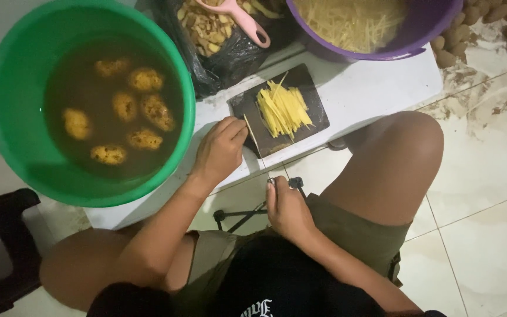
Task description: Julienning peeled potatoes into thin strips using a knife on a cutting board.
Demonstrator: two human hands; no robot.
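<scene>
- So, one batch is cut: yellow strips [284,108] piled on the dark board [247,105].
- Left hand [221,149] curled at the board's edge, pinching one strip.
- Right hand [287,208] closed near the lap; can't tell on what.
- Purple bowl [423,29] holds strips; potatoes [125,105] left soaking in the green tub [7,100].

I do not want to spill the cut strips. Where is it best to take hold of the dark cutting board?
Probably the board's right short edge, coming from the right: that end is bare, while the yellow strips lie loose in the middle and the left hand rests on the left near corner. Keep it level.
</scene>
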